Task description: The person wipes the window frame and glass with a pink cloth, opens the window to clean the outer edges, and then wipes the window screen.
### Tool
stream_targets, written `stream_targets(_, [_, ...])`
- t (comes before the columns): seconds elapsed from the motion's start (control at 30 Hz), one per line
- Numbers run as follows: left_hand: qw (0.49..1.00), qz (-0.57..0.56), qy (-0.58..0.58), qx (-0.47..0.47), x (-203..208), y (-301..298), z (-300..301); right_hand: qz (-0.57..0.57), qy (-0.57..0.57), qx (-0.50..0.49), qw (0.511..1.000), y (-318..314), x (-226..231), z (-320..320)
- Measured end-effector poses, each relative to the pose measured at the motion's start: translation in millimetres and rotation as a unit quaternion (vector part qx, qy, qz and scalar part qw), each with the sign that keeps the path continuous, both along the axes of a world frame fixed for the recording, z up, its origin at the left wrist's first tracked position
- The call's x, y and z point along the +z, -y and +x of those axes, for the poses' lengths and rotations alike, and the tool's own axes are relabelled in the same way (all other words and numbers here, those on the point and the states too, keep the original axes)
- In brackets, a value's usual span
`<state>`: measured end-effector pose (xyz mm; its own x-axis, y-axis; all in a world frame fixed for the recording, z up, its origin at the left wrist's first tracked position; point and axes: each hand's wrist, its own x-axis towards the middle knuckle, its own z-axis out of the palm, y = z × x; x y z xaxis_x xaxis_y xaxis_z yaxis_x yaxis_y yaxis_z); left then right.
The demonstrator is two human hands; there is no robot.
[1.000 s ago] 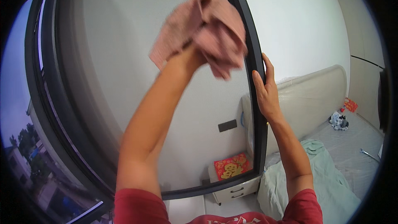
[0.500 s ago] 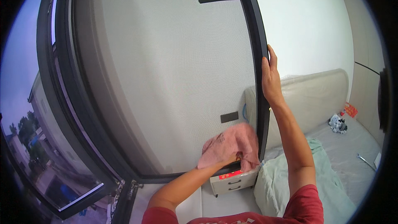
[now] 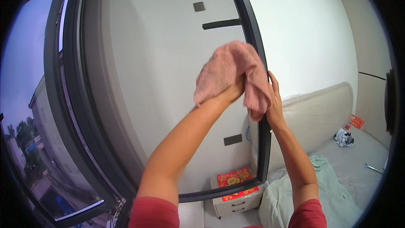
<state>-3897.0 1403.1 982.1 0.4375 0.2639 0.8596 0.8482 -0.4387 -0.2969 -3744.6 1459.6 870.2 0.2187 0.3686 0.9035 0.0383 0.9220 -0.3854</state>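
Note:
A pink cloth [image 3: 230, 65] drapes over my left hand [image 3: 238, 89], which is closed on it; the fingers are hidden under the cloth. It lies against the upright side of a dark-framed screen sash [image 3: 258, 160], about halfway up. My right hand [image 3: 275, 105] grips the outer edge of that same upright, just beside the cloth, and part of it is hidden behind the cloth and frame. Through the mesh show a white wall and a dark sash handle [image 3: 221, 24] sticking out from the upright.
An outer window sash [image 3: 80, 211] stands open at left, with buildings outside. Beyond the screen are a nightstand [image 3: 236, 206] with a red patterned box [image 3: 234, 178], a plastic-wrapped headboard [image 3: 316, 105], a green sheet [image 3: 303, 190] on the bed and a crumpled cloth [image 3: 344, 137].
My left hand with the pink cloth has moved up the frame, from near its lower corner to beside my right hand. The view has tilted up slightly; my right hand stays on the frame.

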Motion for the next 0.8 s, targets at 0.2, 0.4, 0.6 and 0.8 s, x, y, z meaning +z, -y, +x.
stream_targets(0.2, [0.998,0.05,0.031,-0.009,104,-19,9,0.01,0.015,-0.05,0.999,0,4,1])
stream_targets(0.4, [0.982,0.158,0.097,-0.049,164,-29,4,0.035,0.115,-0.239,0.964,13,17,-7])
stream_targets(0.6, [0.986,0.142,0.078,-0.029,182,-23,8,0.208,0.184,-0.522,0.807,20,105,-42])
stream_targets(0.8, [0.98,0.156,0.114,-0.049,189,-26,-14,0.244,0.177,-0.503,0.81,8,152,-77])
